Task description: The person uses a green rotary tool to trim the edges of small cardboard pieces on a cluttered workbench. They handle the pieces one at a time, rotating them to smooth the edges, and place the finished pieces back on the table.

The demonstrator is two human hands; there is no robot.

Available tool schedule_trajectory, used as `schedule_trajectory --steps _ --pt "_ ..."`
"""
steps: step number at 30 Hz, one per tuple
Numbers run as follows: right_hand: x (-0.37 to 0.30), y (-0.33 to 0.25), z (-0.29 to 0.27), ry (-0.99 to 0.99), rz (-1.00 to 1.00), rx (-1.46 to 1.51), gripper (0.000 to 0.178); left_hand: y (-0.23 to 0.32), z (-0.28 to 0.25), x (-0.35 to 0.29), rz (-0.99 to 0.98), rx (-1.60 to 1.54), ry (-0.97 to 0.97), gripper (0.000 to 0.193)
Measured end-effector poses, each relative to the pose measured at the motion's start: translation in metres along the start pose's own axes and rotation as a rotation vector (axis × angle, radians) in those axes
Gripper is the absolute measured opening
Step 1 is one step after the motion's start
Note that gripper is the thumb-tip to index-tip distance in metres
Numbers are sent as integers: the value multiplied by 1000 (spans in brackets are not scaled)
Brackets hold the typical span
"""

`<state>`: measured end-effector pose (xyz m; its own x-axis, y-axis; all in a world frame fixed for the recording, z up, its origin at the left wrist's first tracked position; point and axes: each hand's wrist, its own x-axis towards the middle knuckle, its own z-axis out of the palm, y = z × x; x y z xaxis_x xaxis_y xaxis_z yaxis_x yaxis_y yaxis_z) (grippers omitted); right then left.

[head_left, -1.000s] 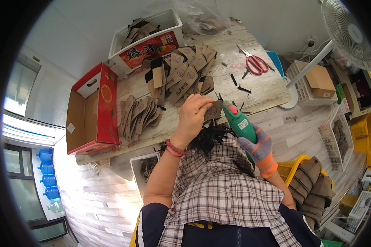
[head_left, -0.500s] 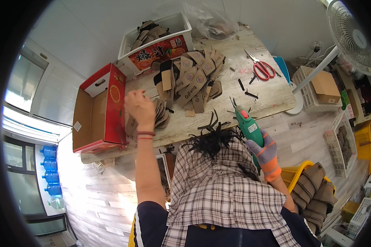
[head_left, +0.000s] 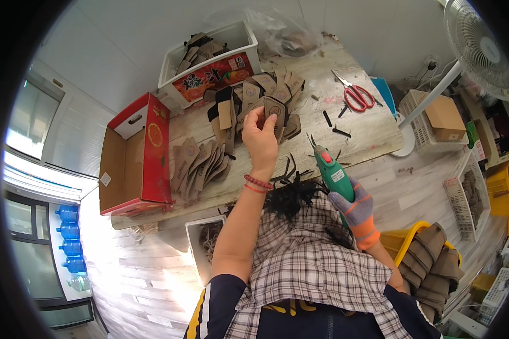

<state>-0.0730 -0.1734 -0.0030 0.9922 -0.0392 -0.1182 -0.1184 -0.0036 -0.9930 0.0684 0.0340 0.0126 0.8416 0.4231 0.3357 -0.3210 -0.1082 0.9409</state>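
My bare left hand (head_left: 260, 141) pinches the near part of a tan strap tab (head_left: 276, 110) with a rounded end and a small printed badge. It is at the heap of similar tan tabs (head_left: 249, 90) in the middle of the table. My right hand (head_left: 353, 206), in a grey and orange glove, grips a green handheld electric cutter (head_left: 335, 175) with a red button, its pointed tip aimed away from me over the table's edge. Black scraps (head_left: 291, 198) lie on my checked apron (head_left: 305, 254). A fanned row of tan tabs (head_left: 198, 164) rests left of my left arm.
A red cardboard box (head_left: 158, 150) stands at the left, a white bin (head_left: 249, 42) of tabs behind. Red-handled scissors (head_left: 357, 97) and black offcuts (head_left: 341, 133) lie at the right of the table (head_left: 384, 133). A fan (head_left: 483, 51) and yellow basket (head_left: 404, 237) stand further right.
My left hand has moved right, from the fanned row to the heap, and now pinches a tab. The fanned row is uncovered. My right hand with the cutter has barely shifted.
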Motion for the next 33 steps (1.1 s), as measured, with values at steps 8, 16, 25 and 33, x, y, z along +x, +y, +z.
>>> schedule_trajectory --steps 8,16,25,33 --pt "-2 1 1 -2 -53 -70 49 12 12 -42 -383 -675 26 7" --pt "-1 -4 -1 23 -14 -77 52 10 25 -61 -414 -755 45 6" --pt "0 1 -5 23 -31 -75 49 7 19 -73 -502 -675 -51 6" --pt "-2 -13 -7 1 -33 -45 41 16 10 -77 -514 -601 -168 7"
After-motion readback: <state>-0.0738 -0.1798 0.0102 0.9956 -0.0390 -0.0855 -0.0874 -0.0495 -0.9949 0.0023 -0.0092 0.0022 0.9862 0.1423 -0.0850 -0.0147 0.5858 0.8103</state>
